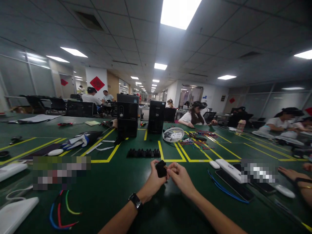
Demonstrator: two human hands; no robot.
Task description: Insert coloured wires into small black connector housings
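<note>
Above the green table, my left hand [156,180] grips a small black block-shaped part [161,168], its thumb and fingers closed on the sides. At the block's right side, the fingertips of my right hand [179,175] are pinched together against it. Something tiny and brass-coloured shows between those fingertips and the block, too small to name. Just beyond my hands lies a row of similar black parts [143,153] on the table.
Two black computer-like towers [128,113] stand beyond the row. A white basket [173,134] and loose wires [197,143] lie right of them. Blue wires [224,188] and a white power bank [230,170] are at right; coloured wires [59,211] at left. A neighbour's arm [294,175] rests far right.
</note>
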